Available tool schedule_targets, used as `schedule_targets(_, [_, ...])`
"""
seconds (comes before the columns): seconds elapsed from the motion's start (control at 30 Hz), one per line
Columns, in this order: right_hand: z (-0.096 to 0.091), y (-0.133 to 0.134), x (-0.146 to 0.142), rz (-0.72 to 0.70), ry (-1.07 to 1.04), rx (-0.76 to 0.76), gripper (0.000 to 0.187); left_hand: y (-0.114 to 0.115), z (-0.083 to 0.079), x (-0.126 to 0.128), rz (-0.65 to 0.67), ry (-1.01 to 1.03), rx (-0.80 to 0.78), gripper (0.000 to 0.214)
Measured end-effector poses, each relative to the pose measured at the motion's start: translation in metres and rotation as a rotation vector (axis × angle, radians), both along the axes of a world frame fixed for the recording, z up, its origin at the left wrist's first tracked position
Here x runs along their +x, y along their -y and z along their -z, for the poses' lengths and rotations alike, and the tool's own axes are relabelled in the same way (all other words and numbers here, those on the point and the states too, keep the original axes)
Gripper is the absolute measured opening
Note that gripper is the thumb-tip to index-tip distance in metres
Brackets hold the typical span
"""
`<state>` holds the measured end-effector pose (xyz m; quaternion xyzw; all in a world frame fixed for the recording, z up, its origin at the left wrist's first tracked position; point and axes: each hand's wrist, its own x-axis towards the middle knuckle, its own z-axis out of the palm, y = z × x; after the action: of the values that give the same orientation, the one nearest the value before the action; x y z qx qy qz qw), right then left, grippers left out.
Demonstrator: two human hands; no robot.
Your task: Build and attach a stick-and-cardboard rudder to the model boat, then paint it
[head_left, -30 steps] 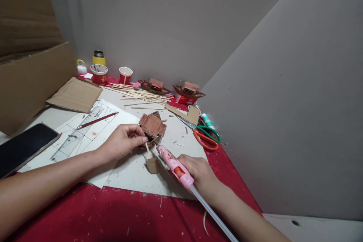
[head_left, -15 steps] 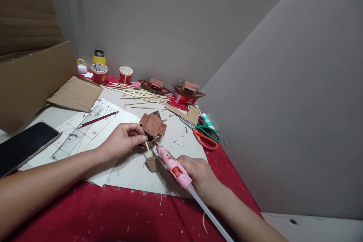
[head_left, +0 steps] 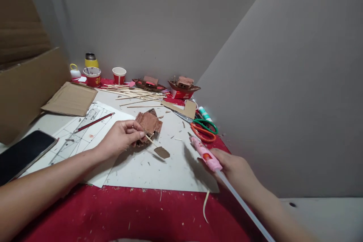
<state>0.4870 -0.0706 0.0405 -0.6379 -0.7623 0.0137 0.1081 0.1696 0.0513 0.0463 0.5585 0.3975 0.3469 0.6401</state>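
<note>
Between the thumb and fingers of my left hand (head_left: 124,134) is a thin wooden stick (head_left: 151,140), pinched near one end. At its other end a small brown cardboard piece (head_left: 162,152) hangs over the white paper. Just behind my left fingertips lies a small model (head_left: 148,122) with a reddish-brown ridged roof; its near side is partly covered by the hand. My right hand (head_left: 231,162) is wrapped round a pink glue gun (head_left: 204,153), nozzle pointing up and left, apart from the model. A long clear glue stick (head_left: 244,204) runs out of its rear.
Scissors (head_left: 202,128) lie to the right, near an L-shaped cardboard piece (head_left: 188,109). Behind are wooden sticks (head_left: 133,93), two model boats (head_left: 184,83) and paper cups (head_left: 119,75). On the left are a phone (head_left: 27,155), a pencil (head_left: 93,123), a ruler (head_left: 66,149) and a cardboard box (head_left: 28,90).
My right hand has drawn the glue gun away from the model to the right. The stick in my left hand has swung, taking its cardboard piece to the right and slightly up.
</note>
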Motion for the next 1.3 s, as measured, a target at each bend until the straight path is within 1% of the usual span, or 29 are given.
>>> schedule_targets(0.07, [0.001,0.002,0.012,0.119,0.065,-0.059,0.028,0.000,0.000,0.003,0.018,-0.015,0.010,0.014])
schedule_targets(0.17, [0.007,0.003,0.029,0.231,0.139,-0.109,0.032,0.000,0.000,0.006,0.019,-0.033,0.033,0.011])
schedule_targets(0.3, [0.015,0.002,0.043,0.328,0.207,-0.149,0.031,-0.004,0.002,0.010,-0.022,-0.024,0.090,0.012])
schedule_targets(0.43, [0.015,0.003,0.048,0.350,0.211,-0.181,0.034,-0.007,0.010,0.012,-0.064,-0.010,0.091,0.013])
schedule_targets(0.5, [0.011,0.007,0.051,0.333,0.182,-0.205,0.041,-0.007,0.015,0.013,-0.084,-0.008,0.090,0.013])
schedule_targets(0.6, [-0.004,0.015,0.058,0.311,0.111,-0.243,0.055,-0.007,0.020,0.012,-0.112,-0.037,0.134,0.012])
schedule_targets(0.67, [-0.018,0.020,0.059,0.303,0.073,-0.225,0.055,-0.006,0.020,0.012,-0.127,-0.062,0.174,0.010])
schedule_targets(0.7, [-0.025,0.021,0.057,0.295,0.052,-0.191,0.052,-0.006,0.019,0.012,-0.134,-0.076,0.195,0.009])
schedule_targets(0.8, [-0.043,0.017,0.038,0.210,-0.051,-0.024,0.039,-0.005,0.015,0.013,-0.146,-0.125,0.268,0.008])
schedule_targets(0.83, [-0.047,0.013,0.028,0.151,-0.098,0.031,0.036,-0.005,0.014,0.013,-0.148,-0.140,0.292,0.007])
schedule_targets(0.9, [-0.052,0.003,0.005,0.015,-0.190,0.094,0.031,-0.005,0.014,0.014,-0.155,-0.160,0.336,0.005])
schedule_targets(1.0, [-0.052,-0.016,-0.032,-0.181,-0.255,0.133,0.022,-0.006,0.016,0.013,-0.168,-0.173,0.375,0.004])
schedule_targets(1.1, [-0.047,-0.037,-0.064,-0.302,-0.283,0.120,0.018,-0.007,0.021,0.013,-0.176,-0.177,0.392,0.006])
schedule_targets(1.17, [-0.042,-0.051,-0.080,-0.314,-0.290,0.075,0.014,-0.007,0.022,0.013,-0.177,-0.173,0.408,0.008])
schedule_targets(1.3, [-0.031,-0.075,-0.103,-0.252,-0.308,-0.027,0.014,-0.009,0.024,0.012,-0.166,-0.180,0.447,0.007])
